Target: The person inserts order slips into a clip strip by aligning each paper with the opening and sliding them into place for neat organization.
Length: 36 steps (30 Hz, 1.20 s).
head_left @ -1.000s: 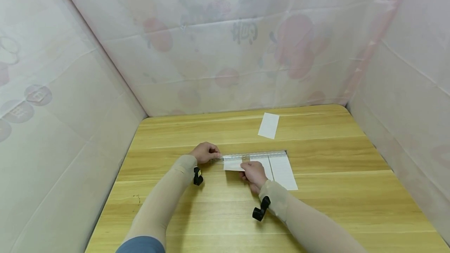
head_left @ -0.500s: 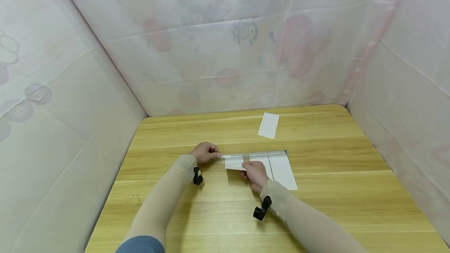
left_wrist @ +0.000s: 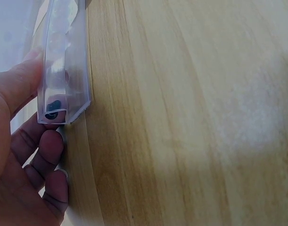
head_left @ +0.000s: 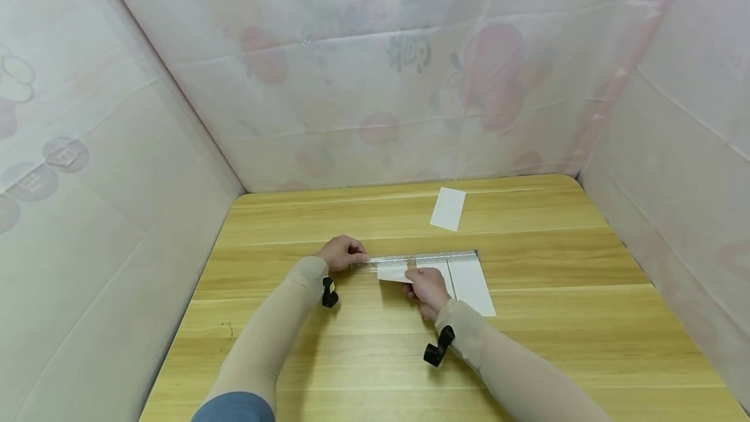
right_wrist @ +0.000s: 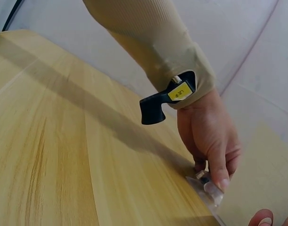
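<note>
In the head view, a long clear plastic bar (head_left: pixel 433 258) lies crosswise on the wooden table, with white lined paper (head_left: pixel 473 286) along its near side. My left hand (head_left: pixel 342 253) pinches the bar's left end between thumb and fingers; the left wrist view shows that clear end (left_wrist: pixel 63 80) close up, with a dark teal bit inside. The right hand (head_left: pixel 429 288) pinches a white sheet (head_left: pixel 392 272), whose near edge is lifted off the table. A tan piece (head_left: pixel 411 263) shows at the bar above the right fingertips. Part of the sheets is hidden behind the right hand.
A separate white lined slip (head_left: pixel 448 209) lies farther back on the table (head_left: pixel 293 226). Pale printed cloth walls (head_left: pixel 351 116) stand behind and on both sides. A black camera mount sits on each wrist.
My right hand has shifted very slightly to the right, along with the pinched sheet. The left hand stays at the bar's end.
</note>
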Available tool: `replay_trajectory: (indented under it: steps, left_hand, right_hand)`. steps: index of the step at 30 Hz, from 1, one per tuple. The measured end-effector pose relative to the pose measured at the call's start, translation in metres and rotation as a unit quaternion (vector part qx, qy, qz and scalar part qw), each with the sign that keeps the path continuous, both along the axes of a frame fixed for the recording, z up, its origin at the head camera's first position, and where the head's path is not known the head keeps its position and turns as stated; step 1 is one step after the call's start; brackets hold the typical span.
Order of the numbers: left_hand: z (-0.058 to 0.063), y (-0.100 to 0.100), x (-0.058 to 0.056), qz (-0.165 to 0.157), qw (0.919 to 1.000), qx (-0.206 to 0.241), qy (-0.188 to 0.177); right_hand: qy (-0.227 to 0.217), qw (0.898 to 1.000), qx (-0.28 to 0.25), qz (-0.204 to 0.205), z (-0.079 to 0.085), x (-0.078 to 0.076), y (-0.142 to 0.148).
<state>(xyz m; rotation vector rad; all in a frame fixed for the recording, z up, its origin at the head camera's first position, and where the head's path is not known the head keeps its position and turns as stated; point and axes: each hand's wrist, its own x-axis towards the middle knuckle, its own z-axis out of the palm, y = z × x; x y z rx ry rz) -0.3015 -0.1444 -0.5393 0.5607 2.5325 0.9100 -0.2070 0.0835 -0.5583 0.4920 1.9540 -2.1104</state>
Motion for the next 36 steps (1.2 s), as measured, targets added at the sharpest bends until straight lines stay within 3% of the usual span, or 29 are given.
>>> replay_trajectory:
  steps: [7,25,36]
  left_hand:
    - [-0.003,-0.001,-0.002,0.001,1.0,0.0,-0.002]
    - [0.005,0.0,0.003,0.002,1.0,0.0,-0.006]
    - [0.001,-0.001,0.002,0.011,0.9998,0.007,-0.012]
  right_hand:
    - [0.0,1.0,-0.001,-0.003,-0.001,0.0,0.001]
    - [-0.011,1.0,0.004,-0.012,0.001,0.002,0.008]
    - [-0.006,1.0,0.0,-0.014,0.0,0.002,0.013]
